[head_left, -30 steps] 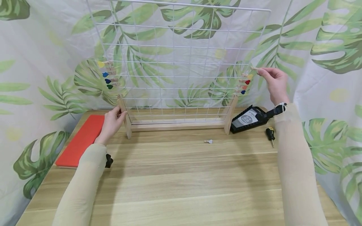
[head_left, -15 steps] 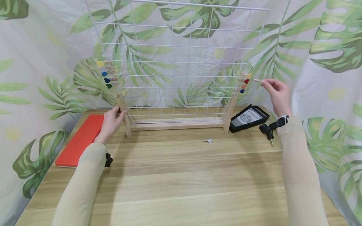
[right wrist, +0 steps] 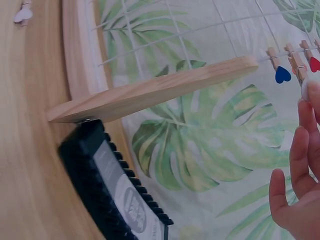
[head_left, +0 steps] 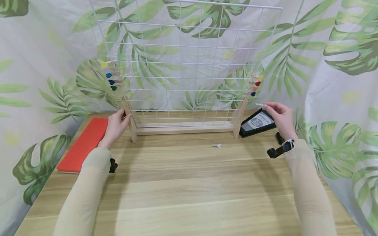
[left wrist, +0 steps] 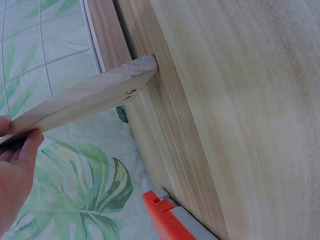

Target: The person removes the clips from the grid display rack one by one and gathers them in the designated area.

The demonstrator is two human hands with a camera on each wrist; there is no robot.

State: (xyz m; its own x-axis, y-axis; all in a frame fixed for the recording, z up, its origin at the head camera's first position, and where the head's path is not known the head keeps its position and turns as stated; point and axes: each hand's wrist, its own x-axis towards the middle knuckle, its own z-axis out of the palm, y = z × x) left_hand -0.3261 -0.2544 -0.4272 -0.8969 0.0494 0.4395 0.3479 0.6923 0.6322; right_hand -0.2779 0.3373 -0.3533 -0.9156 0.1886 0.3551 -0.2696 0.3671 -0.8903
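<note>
A white wire grid stands in a wooden stand [head_left: 183, 131] at the back of the table. My left hand [head_left: 116, 126] grips the stand's left leg [left wrist: 85, 97] between thumb and fingers. At the right, my right hand [head_left: 280, 118] pinches a small wooden clothespin [head_left: 260, 104] with a white heart, held beside the right leg [head_left: 241, 118] and below the clipped row. That row on the grid's right edge has yellow, red, orange and blue hearts [right wrist: 283, 74]. Yellow, blue and green clothespins [head_left: 113, 88] hang on the left edge. Another white-heart clothespin [head_left: 216, 146] lies on the table.
A red flat case [head_left: 84, 147] lies left of the stand. A black tray-like case with a grey label [head_left: 258, 123] leans by the right leg. A mostly hidden black-handled screwdriver [head_left: 280, 138] lies behind my right wrist. A leaf-print curtain hangs behind.
My right hand has come down from beside the top of the right row to below it, last shifting left, still pinching the clothespin. The left hand keeps its hold on the leg.
</note>
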